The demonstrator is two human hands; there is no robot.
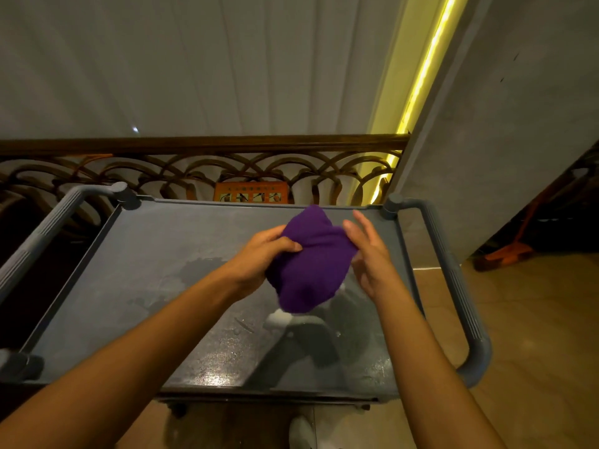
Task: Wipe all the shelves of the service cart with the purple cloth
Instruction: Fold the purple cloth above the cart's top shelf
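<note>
The purple cloth (312, 260) is bunched up and held in the air above the right half of the grey service cart's top shelf (136, 273). My left hand (262, 254) grips the cloth's left side, thumb pressed on top. My right hand (372, 254) is at the cloth's right edge with its fingers spread; its lower fingers touch the cloth, and a firm grip does not show. The shelf surface looks wet and streaked. The lower shelves are hidden beneath the top one.
The cart has grey handles on the left (48, 228) and right (460, 286). A dark wooden railing (201, 166) runs right behind it. A white wall panel (502, 124) stands at the right, with an orange broom (512, 251) at its foot. Tan floor lies to the right.
</note>
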